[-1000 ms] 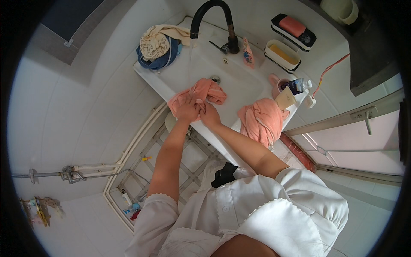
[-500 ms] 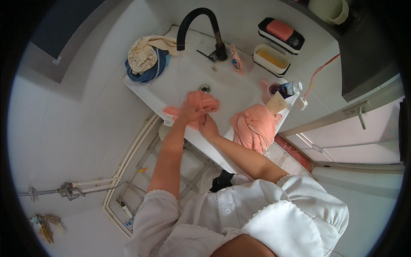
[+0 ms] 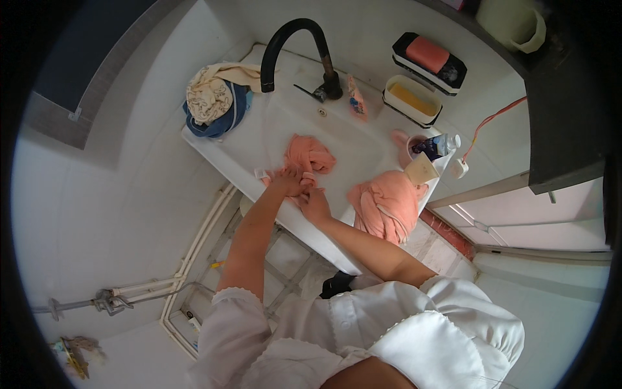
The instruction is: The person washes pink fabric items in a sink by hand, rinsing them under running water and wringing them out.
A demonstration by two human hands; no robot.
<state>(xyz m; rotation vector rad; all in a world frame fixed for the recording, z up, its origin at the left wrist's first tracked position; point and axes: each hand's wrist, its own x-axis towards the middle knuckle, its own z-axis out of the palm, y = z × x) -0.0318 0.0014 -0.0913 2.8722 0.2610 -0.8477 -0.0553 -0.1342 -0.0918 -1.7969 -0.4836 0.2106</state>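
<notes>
Left hand: our left hand (image 3: 289,182) lies palm down on the pink cloth (image 3: 309,154), its fingers somewhat spread; we cannot tell whether they grip the fabric.
Right hand: our right hand (image 3: 315,205) rests just beside the left one, its fingers bent against the near part of that cloth; we cannot see whether they close on it.
Pink cloth: we have it at the near side of the white sink (image 3: 259,139), bunched into a lump beyond our fingers and flatter beneath them, with a pale patch at its left end.
Second bundle: we see a folded pink bundle (image 3: 387,206) draped over the near edge to the right, beside our right forearm and apart from the cloth.
Far left corner: we find a cream patterned cloth (image 3: 208,102) heaped on blue fabric (image 3: 223,120).
Tap: a black tap (image 3: 332,84) arches from the back of the sink, its spout toward our left.
Right side: we note a pink cup (image 3: 405,150) with a dark tube (image 3: 427,146) and a beige tube (image 3: 421,170) around it.
Wall: above, we see a yellow soap (image 3: 414,98) and a pink soap (image 3: 427,53) in separate holders.
</notes>
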